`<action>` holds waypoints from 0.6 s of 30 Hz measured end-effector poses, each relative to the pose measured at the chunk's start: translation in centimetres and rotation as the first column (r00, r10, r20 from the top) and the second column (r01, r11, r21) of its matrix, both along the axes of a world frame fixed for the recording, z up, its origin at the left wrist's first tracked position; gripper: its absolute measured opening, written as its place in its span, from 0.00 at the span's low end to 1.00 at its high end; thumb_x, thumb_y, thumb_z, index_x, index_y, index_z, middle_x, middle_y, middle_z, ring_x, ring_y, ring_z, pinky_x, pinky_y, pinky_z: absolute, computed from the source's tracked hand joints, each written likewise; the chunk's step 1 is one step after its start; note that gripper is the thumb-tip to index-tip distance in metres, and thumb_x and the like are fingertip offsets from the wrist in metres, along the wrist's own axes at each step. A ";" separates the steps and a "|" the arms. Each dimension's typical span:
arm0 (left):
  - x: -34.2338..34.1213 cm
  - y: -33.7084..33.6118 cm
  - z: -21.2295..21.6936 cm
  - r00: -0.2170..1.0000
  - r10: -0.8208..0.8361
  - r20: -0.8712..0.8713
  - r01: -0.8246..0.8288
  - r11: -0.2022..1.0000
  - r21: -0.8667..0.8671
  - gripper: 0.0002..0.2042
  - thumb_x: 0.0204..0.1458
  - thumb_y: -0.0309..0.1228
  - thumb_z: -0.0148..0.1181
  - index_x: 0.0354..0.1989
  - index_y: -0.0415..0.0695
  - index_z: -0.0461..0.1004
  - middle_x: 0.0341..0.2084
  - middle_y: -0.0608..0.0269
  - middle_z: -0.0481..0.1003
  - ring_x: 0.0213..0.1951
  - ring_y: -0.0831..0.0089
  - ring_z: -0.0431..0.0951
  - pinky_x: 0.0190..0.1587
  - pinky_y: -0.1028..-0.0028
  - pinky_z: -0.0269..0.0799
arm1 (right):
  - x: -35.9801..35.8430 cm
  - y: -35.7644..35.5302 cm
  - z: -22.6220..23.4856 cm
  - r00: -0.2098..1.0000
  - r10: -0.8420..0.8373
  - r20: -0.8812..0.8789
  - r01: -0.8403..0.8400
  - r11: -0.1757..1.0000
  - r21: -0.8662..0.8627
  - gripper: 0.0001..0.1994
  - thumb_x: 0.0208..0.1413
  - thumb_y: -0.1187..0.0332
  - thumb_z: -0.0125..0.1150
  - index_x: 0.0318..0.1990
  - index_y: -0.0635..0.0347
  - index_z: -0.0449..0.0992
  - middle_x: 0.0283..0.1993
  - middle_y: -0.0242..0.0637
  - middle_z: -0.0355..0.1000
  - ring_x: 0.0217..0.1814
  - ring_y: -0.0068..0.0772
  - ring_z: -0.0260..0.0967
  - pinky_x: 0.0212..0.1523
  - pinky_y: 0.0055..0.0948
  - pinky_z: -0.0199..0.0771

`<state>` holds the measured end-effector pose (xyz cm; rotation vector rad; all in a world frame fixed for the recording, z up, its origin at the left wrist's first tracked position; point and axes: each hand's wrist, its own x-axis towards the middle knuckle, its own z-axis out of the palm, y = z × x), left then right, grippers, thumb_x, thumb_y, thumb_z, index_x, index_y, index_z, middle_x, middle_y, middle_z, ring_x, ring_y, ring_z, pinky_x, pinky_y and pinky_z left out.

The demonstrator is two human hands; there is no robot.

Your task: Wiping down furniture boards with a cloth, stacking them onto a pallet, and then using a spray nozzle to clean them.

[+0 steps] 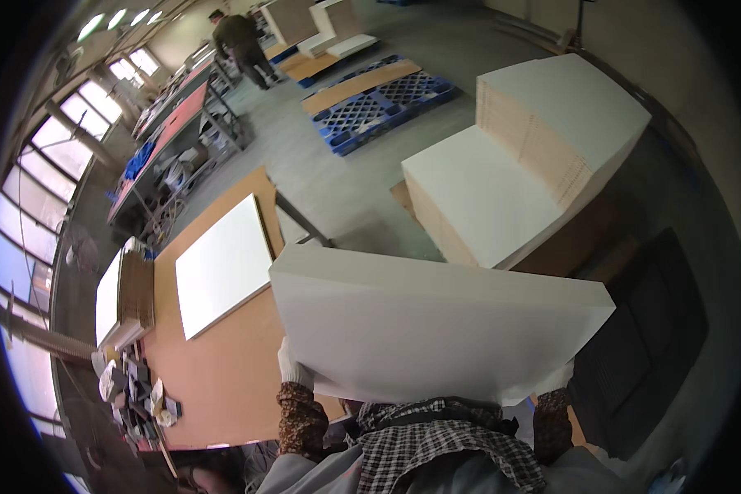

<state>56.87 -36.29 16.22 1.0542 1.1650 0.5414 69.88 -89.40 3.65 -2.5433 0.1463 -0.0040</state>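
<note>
The left hand (pixel 295 365) and right hand (pixel 555 377) each have a grip clamped on one thick white board (pixel 424 329), in front of the checked cloth (pixel 436 449). One flat panel (pixel 225 267) lies on the brown surface (pixel 210 383). One person (pixel 240 45) stands far off.

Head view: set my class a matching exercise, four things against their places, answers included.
1. Thick white slab
2. Flat white panel
3. Stepped white stack
4. Brown sheet

A. On a blue pallet
B. Between left hand and right hand
C. On the brown-topped table
D. Upper right of the view

Pairs: 1-B, 2-C, 3-D, 4-A.
</note>
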 end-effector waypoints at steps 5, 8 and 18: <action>7.8 2.2 -5.0 0.997 -0.050 -0.054 0.046 0.997 -0.063 0.19 0.60 0.41 0.53 0.43 0.36 0.79 0.35 0.57 0.81 0.36 0.64 0.79 0.39 0.64 0.73 | 3.0 0.8 2.6 0.971 -0.235 -0.034 0.236 0.934 0.269 0.30 0.59 0.56 0.68 0.61 0.68 0.71 0.58 0.56 0.75 0.57 0.48 0.76 0.54 0.42 0.79; 14.8 2.0 -5.4 0.980 -0.194 -0.039 0.194 0.981 -0.006 0.19 0.56 0.42 0.55 0.36 0.35 0.81 0.31 0.57 0.80 0.33 0.64 0.77 0.37 0.65 0.70 | 5.0 0.6 1.0 0.957 -0.285 0.048 0.281 0.958 0.063 0.29 0.61 0.56 0.66 0.62 0.69 0.70 0.59 0.52 0.75 0.55 0.44 0.76 0.53 0.41 0.79; 43.7 5.5 -10.3 0.828 -0.497 -0.261 0.520 0.854 0.024 0.21 0.51 0.42 0.57 0.32 0.30 0.77 0.27 0.61 0.75 0.31 0.68 0.70 0.36 0.64 0.67 | 16.3 2.7 -9.5 0.772 -0.621 -0.133 0.523 0.503 0.688 0.28 0.70 0.51 0.49 0.66 0.66 0.68 0.62 0.48 0.72 0.58 0.48 0.72 0.58 0.48 0.75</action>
